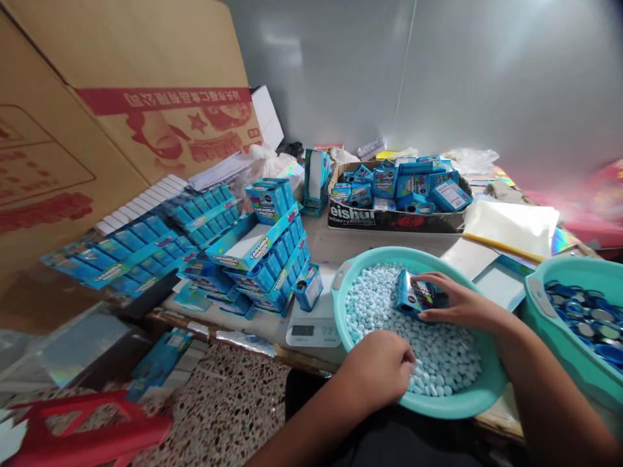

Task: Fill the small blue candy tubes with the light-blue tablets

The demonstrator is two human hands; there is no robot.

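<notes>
A turquoise basin in front of me is filled with small pale-blue candies. My right hand grips a small blue candy box, tilted on its side just over the candies. Low at the near side of the basin, my left hand is curled with its fingertips at the candies; whatever it may hold is hidden. Left of the basin, one blue box stands on a white kitchen scale, whose display is too small to read.
Stacked display trays of blue boxes stand at the left, near a large cardboard carton. A black carton heaped with blue boxes is at the back. Another basin with blue lids sits right. A red stool is lower left.
</notes>
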